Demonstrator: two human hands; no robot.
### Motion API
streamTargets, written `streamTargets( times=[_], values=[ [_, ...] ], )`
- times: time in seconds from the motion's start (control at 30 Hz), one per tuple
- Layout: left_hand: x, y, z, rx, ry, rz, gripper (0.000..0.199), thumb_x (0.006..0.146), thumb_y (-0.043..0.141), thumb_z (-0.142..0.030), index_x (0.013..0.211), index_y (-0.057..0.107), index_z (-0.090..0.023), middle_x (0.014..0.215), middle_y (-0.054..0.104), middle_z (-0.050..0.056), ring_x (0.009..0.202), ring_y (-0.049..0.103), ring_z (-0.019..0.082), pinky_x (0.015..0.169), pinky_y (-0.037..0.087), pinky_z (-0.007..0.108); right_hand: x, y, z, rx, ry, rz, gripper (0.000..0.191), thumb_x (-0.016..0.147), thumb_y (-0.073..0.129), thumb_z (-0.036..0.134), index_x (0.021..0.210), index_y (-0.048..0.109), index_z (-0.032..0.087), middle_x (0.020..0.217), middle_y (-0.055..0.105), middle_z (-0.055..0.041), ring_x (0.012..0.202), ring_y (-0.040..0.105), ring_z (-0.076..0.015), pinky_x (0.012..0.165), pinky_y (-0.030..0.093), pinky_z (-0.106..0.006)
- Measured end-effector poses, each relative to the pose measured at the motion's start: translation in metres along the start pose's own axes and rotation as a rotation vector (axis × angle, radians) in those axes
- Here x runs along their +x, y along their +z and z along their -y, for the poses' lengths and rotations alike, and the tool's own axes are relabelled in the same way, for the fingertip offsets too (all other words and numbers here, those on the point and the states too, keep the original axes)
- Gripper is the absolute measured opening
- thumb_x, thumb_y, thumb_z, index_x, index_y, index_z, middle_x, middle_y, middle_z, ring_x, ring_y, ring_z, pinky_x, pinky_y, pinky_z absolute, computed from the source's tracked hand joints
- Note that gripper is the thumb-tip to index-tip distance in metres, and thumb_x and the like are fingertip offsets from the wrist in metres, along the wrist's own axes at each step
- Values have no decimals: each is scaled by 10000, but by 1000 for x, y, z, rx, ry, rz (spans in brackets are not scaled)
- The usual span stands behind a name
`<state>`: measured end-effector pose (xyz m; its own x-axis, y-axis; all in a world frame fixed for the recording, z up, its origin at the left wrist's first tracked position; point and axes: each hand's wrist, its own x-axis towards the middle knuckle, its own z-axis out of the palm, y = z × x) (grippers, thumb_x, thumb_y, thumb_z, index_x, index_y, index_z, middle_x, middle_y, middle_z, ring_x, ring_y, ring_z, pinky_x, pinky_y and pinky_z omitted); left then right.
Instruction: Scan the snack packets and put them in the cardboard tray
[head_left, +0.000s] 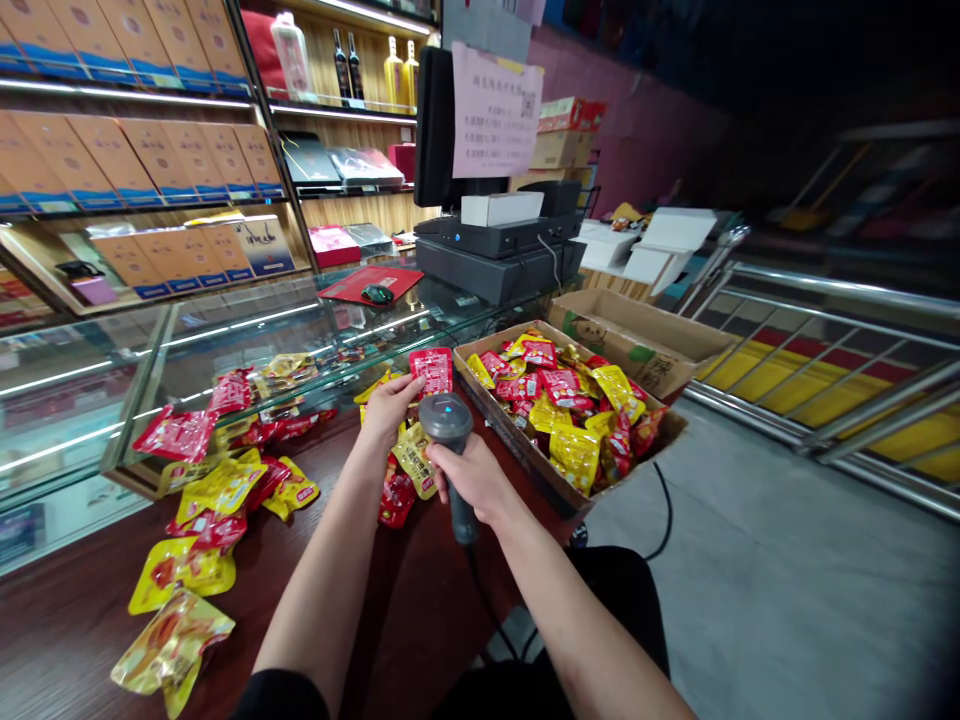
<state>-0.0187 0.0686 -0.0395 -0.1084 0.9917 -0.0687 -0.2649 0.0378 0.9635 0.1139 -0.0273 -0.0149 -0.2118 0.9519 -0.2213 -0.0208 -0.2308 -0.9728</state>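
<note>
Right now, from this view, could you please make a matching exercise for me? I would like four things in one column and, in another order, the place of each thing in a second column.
Things:
1. handheld barcode scanner
2. red snack packet
3. computer mouse
4. shallow cardboard box

Places:
A. on a red mat on the glass counter
B. held at the fingers of the left hand
C. on the wooden counter, filled with red and yellow snack packets
D. gripped in the right hand

Right pairs: 1-D, 2-B, 3-A, 4-C
</note>
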Motion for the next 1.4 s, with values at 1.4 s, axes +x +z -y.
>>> streamTargets(
  times=[1.4],
  values=[
    [19,167,-49,-38,-252,289,102,827,547,-128,765,627,-117,719,662,77,613,603,129,669,511,261,31,-189,118,417,146,-158,47,714,558,135,672,549,154,542,578,11,484,534,-101,553,490,-235]
  ],
)
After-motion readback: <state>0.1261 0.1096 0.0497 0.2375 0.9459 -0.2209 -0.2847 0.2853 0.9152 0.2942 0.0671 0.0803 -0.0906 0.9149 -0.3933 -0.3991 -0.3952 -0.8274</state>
